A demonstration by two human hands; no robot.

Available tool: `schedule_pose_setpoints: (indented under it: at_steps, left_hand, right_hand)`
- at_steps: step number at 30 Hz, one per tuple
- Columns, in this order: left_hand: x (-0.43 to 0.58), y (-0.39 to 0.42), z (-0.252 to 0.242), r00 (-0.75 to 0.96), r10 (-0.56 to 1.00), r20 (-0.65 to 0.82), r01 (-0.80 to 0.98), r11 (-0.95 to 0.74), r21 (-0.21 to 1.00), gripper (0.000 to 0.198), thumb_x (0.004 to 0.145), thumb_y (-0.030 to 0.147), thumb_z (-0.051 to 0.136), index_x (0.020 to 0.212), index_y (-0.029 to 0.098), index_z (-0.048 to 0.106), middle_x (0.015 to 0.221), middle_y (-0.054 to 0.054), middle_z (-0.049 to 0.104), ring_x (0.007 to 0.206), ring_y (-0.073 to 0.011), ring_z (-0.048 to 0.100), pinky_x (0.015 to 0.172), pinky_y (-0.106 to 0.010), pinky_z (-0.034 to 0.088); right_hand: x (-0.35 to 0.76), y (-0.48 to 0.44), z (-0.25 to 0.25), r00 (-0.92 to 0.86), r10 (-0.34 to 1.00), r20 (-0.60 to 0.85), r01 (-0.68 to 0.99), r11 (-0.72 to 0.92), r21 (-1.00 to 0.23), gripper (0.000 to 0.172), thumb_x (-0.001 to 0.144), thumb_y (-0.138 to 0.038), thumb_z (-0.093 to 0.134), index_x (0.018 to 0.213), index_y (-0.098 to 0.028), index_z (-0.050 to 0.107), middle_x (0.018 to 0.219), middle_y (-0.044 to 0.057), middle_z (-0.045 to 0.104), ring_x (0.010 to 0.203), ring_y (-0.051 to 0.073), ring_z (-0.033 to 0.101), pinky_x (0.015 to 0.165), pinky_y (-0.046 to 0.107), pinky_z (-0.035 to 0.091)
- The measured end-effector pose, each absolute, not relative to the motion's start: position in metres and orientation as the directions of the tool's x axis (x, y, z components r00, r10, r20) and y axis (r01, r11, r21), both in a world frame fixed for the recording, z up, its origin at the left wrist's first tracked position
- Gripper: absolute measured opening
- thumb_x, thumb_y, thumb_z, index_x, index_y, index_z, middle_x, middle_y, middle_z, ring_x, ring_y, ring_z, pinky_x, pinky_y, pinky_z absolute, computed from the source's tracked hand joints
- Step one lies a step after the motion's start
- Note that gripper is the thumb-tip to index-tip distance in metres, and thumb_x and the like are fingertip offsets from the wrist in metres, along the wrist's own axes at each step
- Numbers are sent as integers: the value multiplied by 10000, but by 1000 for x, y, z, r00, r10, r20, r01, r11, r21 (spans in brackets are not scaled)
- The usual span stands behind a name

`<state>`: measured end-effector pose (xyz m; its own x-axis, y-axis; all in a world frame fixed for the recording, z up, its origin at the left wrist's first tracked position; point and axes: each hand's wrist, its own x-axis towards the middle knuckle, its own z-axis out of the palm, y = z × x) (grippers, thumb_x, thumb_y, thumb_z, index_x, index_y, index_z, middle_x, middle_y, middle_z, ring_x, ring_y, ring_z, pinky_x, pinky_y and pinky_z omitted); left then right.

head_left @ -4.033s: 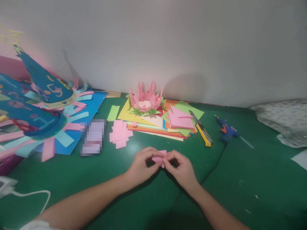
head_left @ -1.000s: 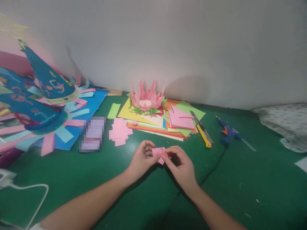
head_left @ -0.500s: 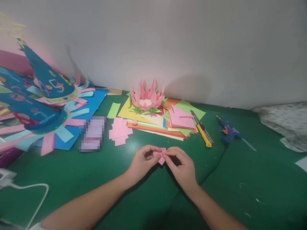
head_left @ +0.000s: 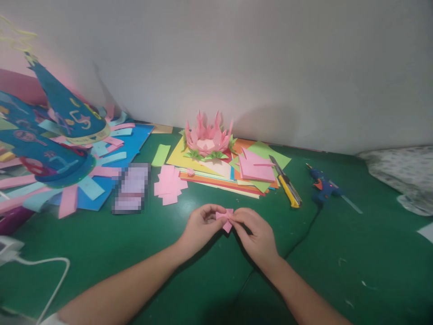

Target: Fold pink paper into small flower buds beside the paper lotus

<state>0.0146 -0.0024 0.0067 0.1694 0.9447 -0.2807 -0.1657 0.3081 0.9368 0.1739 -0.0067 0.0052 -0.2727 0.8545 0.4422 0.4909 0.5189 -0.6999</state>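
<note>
Between my two hands is a small folded piece of pink paper [head_left: 227, 226], held just above the green table. My left hand [head_left: 202, 228] pinches its left side between thumb and fingers. On the other side, the thumb and index finger of my right hand [head_left: 256, 234] grip its right part near the centre. Fingertips cover some of the folds. Beyond my left hand lies a spread pile of pink paper slips [head_left: 169, 186]. A pink paper lotus [head_left: 207, 143] with green leaves at its base stands on a stack of coloured paper [head_left: 219, 184].
A yellow utility knife [head_left: 288, 189] lies right of the stack, then a blue glue gun [head_left: 324, 187] with its cord running toward me. Blue cone hats [head_left: 72, 113] with paper strips stand on the left. A blurred-out rectangular object [head_left: 131, 188] and a green slip [head_left: 161, 155] lie nearby.
Both hands keep their grip on the pink paper, with only a tiny shift of the fingers. The view has moved very slightly; nothing else has visibly changed.
</note>
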Motion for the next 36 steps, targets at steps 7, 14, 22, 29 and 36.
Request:
schedule_pose_setpoints:
  at_steps: [7,14,22,29,36]
  left_hand:
    - [15,-1,7,170,940,-295,-211,327,921,294,643,293,718,850,119,603,735,-14,637,639,-90,578,631,-214,460]
    - [14,-1,9,186,941,-283,-235,323,917,273,645,279,721,841,119,620,755,-24,663,659,-100,598,663,-223,476]
    - [14,-1,9,225,943,-244,-216,293,931,269,684,294,688,875,113,632,726,-38,677,637,-116,608,681,-257,493]
    - [15,-2,10,193,951,-243,-208,282,937,274,657,295,707,841,117,606,801,-44,670,640,-99,592,656,-239,483]
    - [18,-3,14,176,953,-246,-185,277,943,261,653,302,702,798,132,569,738,-21,631,626,-97,580,627,-233,481]
  right_hand:
    - [176,-7,5,-322,820,473,537,570,-623,161,849,-136,497,865,-223,631,849,39,657,831,175,612,747,304,495]
    - [176,-7,8,-364,775,517,530,629,-569,188,849,-119,492,880,-233,638,844,42,658,827,173,613,721,301,507]
    - [173,-7,3,-275,851,446,507,523,-685,131,849,-171,521,870,-227,636,848,33,664,835,176,615,755,310,497]
    - [172,-8,10,-240,890,388,426,456,-781,139,845,-203,521,853,-224,659,851,46,644,835,179,606,751,308,493]
    - [174,-4,6,-40,981,191,217,195,-957,156,828,-286,549,957,-203,573,881,57,632,821,172,615,724,291,517]
